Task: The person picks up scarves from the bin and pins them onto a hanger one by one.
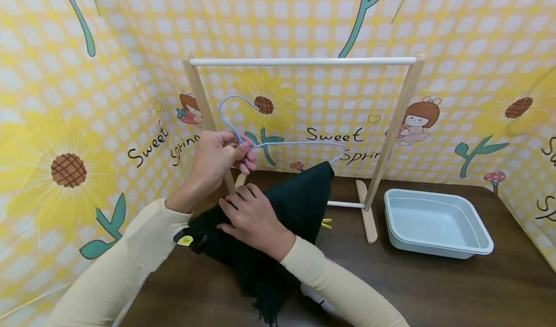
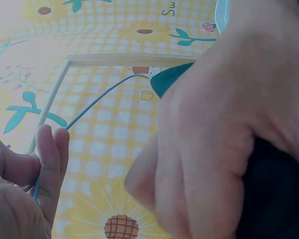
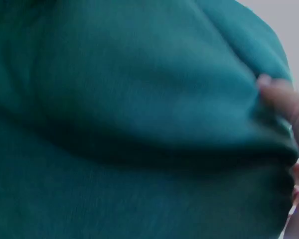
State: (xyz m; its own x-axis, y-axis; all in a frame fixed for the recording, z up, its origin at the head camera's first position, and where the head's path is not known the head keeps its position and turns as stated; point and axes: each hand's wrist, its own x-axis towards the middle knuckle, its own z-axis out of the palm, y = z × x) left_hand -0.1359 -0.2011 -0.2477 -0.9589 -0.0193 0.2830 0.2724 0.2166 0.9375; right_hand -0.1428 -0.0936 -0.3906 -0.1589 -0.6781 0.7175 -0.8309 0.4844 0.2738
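Note:
My left hand (image 1: 223, 156) grips the neck of a pale blue wire hanger (image 1: 295, 144), just below its hook, in front of the wooden rack (image 1: 304, 61). In the left wrist view the hanger wire (image 2: 94, 102) runs up from my left fingers (image 2: 52, 159). A dark green cloth (image 1: 299, 199) hangs from the hanger's right shoulder and lies bunched on the table. My right hand (image 1: 249, 216) grips this cloth at its left part. The right wrist view is filled by the green cloth (image 3: 129, 119), with a fingertip (image 3: 281, 97) at its right edge.
A pale blue tray (image 1: 436, 225) stands on the brown table (image 1: 434, 288) at the right, beside the rack's foot (image 1: 367, 218). A small yellow object (image 1: 326, 224) lies under the rack. Yellow flower-print walls enclose the table on three sides.

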